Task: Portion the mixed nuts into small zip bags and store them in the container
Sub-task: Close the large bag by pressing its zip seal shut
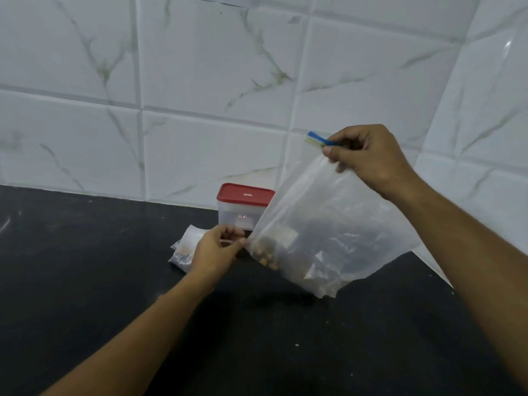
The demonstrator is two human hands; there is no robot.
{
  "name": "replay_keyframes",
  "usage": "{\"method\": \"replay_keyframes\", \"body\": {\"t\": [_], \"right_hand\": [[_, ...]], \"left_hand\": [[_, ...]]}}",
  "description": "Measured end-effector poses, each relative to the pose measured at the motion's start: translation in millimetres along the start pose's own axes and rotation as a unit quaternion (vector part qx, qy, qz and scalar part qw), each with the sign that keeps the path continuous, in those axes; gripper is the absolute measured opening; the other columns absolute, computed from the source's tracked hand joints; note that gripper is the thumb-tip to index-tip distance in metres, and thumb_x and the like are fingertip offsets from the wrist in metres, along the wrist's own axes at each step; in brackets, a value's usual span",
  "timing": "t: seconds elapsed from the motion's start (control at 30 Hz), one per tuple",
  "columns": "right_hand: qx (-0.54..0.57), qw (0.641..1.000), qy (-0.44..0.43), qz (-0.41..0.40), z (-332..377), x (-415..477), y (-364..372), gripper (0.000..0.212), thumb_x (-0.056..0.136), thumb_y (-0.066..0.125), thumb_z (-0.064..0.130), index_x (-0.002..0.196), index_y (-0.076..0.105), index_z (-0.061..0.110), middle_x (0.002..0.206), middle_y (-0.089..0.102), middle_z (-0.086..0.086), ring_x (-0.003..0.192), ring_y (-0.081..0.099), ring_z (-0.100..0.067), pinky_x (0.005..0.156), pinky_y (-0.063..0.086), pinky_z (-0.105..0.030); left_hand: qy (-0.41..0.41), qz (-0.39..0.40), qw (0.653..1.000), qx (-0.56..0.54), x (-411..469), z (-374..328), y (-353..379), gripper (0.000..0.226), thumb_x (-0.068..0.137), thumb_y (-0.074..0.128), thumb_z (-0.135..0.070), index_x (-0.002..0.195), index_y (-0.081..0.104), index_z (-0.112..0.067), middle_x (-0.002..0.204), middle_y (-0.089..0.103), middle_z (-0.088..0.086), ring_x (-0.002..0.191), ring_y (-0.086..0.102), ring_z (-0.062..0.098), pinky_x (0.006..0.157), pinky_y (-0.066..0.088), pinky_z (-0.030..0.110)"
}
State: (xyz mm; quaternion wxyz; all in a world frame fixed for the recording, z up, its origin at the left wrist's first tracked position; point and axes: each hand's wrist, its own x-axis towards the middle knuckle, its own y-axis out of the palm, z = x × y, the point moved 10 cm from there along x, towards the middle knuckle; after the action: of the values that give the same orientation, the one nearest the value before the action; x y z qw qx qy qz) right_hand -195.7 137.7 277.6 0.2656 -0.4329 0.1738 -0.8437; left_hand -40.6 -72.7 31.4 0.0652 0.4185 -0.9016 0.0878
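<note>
No text is legible. The red lid (245,194) of the container (228,215) carries a small pale marking, and the sticker (242,216) below the lid is too blurred to read.

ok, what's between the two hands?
Head view: the large zip bag of nuts, right hand gripping its top, left hand pinching a small bag at its corner.

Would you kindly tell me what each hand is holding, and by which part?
The right hand pinches the large nut bag by its blue zip edge; the left hand pinches its lower corner. What else the left holds cannot be told.
</note>
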Motion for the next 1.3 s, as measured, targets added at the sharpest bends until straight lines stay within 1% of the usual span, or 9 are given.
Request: {"method": "replay_keyframes", "body": {"t": [0.17,0.33,0.53,0.6,0.7,0.77,0.97,1.13,1.3], "right_hand": [[-0.015,0.995,-0.031,0.091,23.5,-4.2,40.2,0.018,0.087,0.085,0.014,0.094,0.069,0.009,0.074,0.078,-0.001,0.068,0.074,-0.012,0.071,0.061,-0.026],[-0.06,0.979,-0.012,0.192,17.6,-11.4,56.1,0.021,0.089,0.083,0.019,0.104,0.069,0.017,0.078,0.079,0.0,0.076,0.077,-0.016,0.081,0.056,-0.037],[-0.14,0.969,0.031,0.202,-19.9,-14.3,6.1,0.007,0.088,0.083,0.017,0.087,0.077,0.013,0.066,0.074,0.005,0.063,0.067,-0.007,0.067,0.047,-0.019],[-0.152,0.97,0.045,0.186,-33.2,-16.9,-7.9,0.004,0.089,0.082,0.016,0.088,0.078,0.015,0.067,0.074,0.005,0.063,0.066,-0.006,0.068,0.046,-0.025],[-0.129,0.978,0.053,0.158,-42.3,-21.5,-14.0,0.007,0.09,0.08,0.011,0.093,0.078,0.018,0.072,0.076,-0.001,0.07,0.069,-0.013,0.075,0.05,-0.035],[-0.085,0.986,0.046,0.136,-40.0,-24.3,-10.5,0.008,0.09,0.079,0.009,0.094,0.078,0.016,0.076,0.077,-0.004,0.07,0.07,-0.014,0.074,0.055,-0.041],[0.038,0.999,0.002,0.035,-19.3,-25.3,-7.3,0.019,0.085,0.087,0.014,0.092,0.069,0.012,0.077,0.077,-0.004,0.072,0.076,-0.02,0.075,0.063,-0.039],[0.146,0.985,0.061,-0.063,-59.9,-49.3,-12.6,0.036,0.087,0.085,0.018,0.114,0.06,0.018,0.088,0.077,-0.006,0.082,0.074,-0.023,0.073,0.06,-0.039],[0.152,0.971,0.18,-0.044,-139.8,-104.2,18.7,0.022,0.089,0.082,0.014,0.104,0.067,0.022,0.096,0.075,-0.001,0.09,0.073,-0.02,0.076,0.061,-0.038]], "left_hand": [[0.165,0.062,0.984,-0.024,1.8,-98.6,22.4,0.054,0.084,0.082,-0.046,0.131,0.063,-0.027,0.118,0.073,-0.005,0.111,0.069,0.013,0.093,0.057,0.034],[0.185,0.108,0.971,-0.103,12.0,-167.2,30.6,0.013,0.094,0.073,-0.017,0.104,0.076,-0.009,0.094,0.078,0.008,0.087,0.074,0.019,0.081,0.059,0.033],[0.167,0.052,0.978,-0.114,32.6,-161.8,-4.6,0.005,0.094,0.073,-0.016,0.093,0.075,-0.011,0.078,0.074,0.001,0.075,0.071,0.011,0.074,0.054,0.031],[0.169,0.035,0.979,-0.107,36.8,-157.2,-14.7,0.005,0.094,0.073,-0.015,0.092,0.075,-0.011,0.077,0.074,0.0,0.075,0.07,0.011,0.073,0.057,0.03],[0.248,-0.013,0.968,0.04,34.8,-170.3,-22.4,0.003,0.095,0.074,-0.018,0.097,0.076,-0.018,0.089,0.076,-0.003,0.084,0.07,0.007,0.085,0.057,0.03],[0.326,-0.024,0.921,0.21,20.3,-195.4,-9.1,0.017,0.092,0.076,-0.029,0.108,0.075,-0.025,0.099,0.075,-0.012,0.095,0.069,0.002,0.091,0.054,0.025],[0.368,0.13,0.831,0.397,-10.3,-236.0,88.2,0.035,0.093,0.069,-0.048,0.12,0.072,-0.027,0.097,0.073,-0.012,0.087,0.068,0.007,0.087,0.057,0.037],[0.333,0.126,0.878,0.322,8.0,-248.8,91.0,0.012,0.095,0.073,-0.032,0.098,0.077,-0.021,0.079,0.074,-0.008,0.067,0.071,0.007,0.069,0.057,0.025],[0.295,0.127,0.905,0.279,21.7,-234.7,76.6,0.01,0.095,0.073,-0.032,0.094,0.077,-0.023,0.078,0.075,-0.005,0.066,0.068,0.01,0.066,0.057,0.027]]}}
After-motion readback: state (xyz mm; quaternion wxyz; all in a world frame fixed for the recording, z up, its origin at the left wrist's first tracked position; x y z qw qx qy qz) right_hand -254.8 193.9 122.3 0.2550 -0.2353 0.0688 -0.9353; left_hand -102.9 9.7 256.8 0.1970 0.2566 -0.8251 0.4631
